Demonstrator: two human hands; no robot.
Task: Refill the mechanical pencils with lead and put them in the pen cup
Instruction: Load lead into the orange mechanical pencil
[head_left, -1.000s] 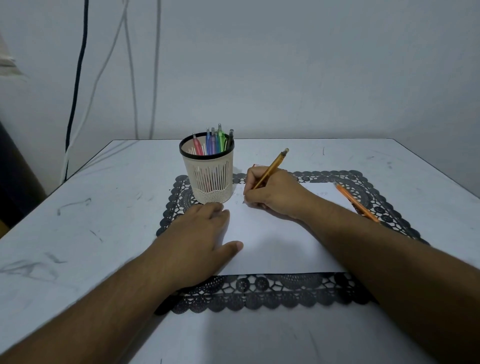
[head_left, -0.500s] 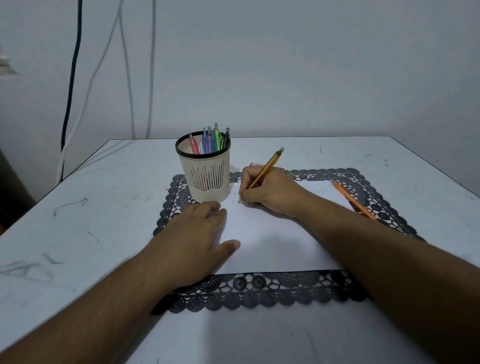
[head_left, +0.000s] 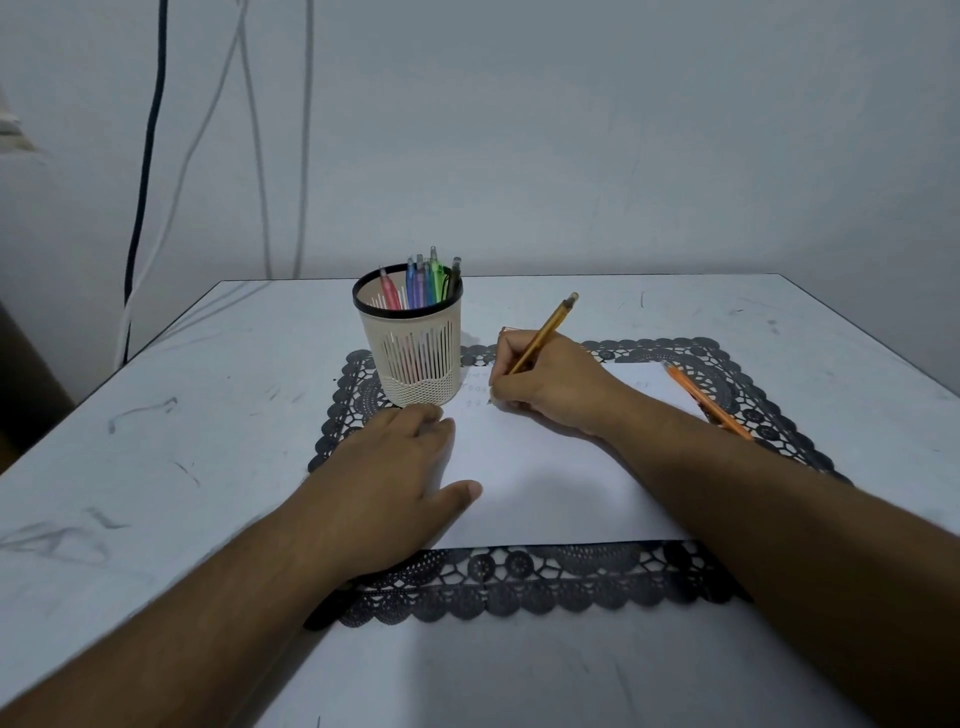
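My right hand (head_left: 550, 387) grips a yellow-orange mechanical pencil (head_left: 545, 330) in a writing hold, its tip down on a white sheet of paper (head_left: 540, 483) beside faint marks. My left hand (head_left: 395, 467) lies flat on the paper's left edge, fingers straight, thumb out. A cream pen cup (head_left: 413, 348) with a black rim stands just beyond my left fingertips and holds several coloured mechanical pencils (head_left: 423, 283). Another orange pencil (head_left: 704, 400) lies on the paper's right edge, partly hidden by my right forearm.
The paper lies on a black lace placemat (head_left: 519, 582) in the middle of a scuffed white table (head_left: 208, 415). Cables (head_left: 145, 182) hang down the wall at the back left. The table's far edge meets the wall.
My right hand and its pencil have barely shifted on the paper. My left hand has stayed where it was. The view has shifted slightly.
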